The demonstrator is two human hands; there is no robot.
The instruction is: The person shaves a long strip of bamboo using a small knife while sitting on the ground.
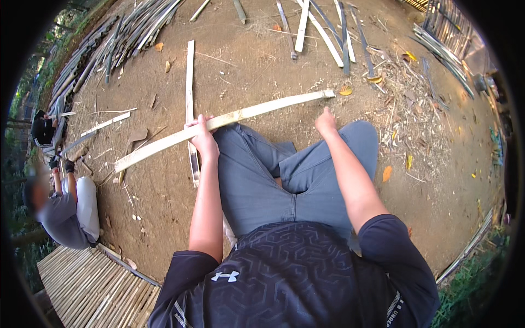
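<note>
A long pale split bamboo strip (262,108) runs at a slant in front of my knees, its right end higher in the picture than its left. My left hand (204,141) is closed around it left of its middle, beside my left knee. Below the strip's right end, in front of my right knee, my right hand (326,122) is closed and apart from the strip; whatever its fingers may hold is hidden. A second bamboo strip (190,82) lies on the ground, passing beneath the held one near my left hand.
Several bamboo strips (318,33) lie on the dirt ahead, and a bamboo pile (123,41) is at the far left. Shavings (418,115) cover the ground to the right. A co-worker (65,213) sits at left behind a slatted bamboo platform (98,284); another person (44,128) is farther off.
</note>
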